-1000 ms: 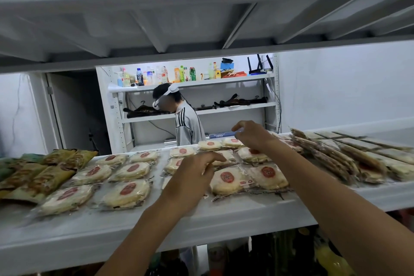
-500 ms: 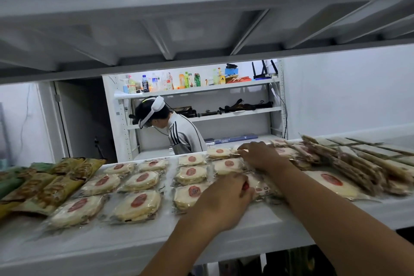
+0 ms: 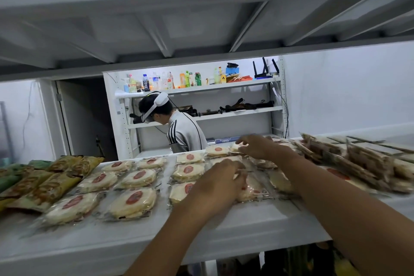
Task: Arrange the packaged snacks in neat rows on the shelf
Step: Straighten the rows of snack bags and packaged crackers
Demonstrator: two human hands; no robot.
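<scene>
Round pale cakes with red labels, each in a clear pack (image 3: 132,203), lie in rows on the white shelf (image 3: 257,222). My left hand (image 3: 220,182) lies over a front-row cake pack (image 3: 253,192), its fingers curled over the pack's far edge. My right hand (image 3: 257,145) reaches to the back row and pinches a small cake pack (image 3: 236,147) at its fingertips. Three more packs (image 3: 189,171) form a column just left of my left hand.
Yellow-brown snack bags (image 3: 44,188) lie at the left end and long brown wrapped bars (image 3: 349,159) at the right. The upper shelf (image 3: 201,18) hangs low overhead. Behind the shelf stands a person (image 3: 183,132) before a rack of bottles (image 3: 170,80).
My left hand slid right along the front row onto another pack. My right hand stayed at the back row and closed on a small pack. The camera moved closer.
</scene>
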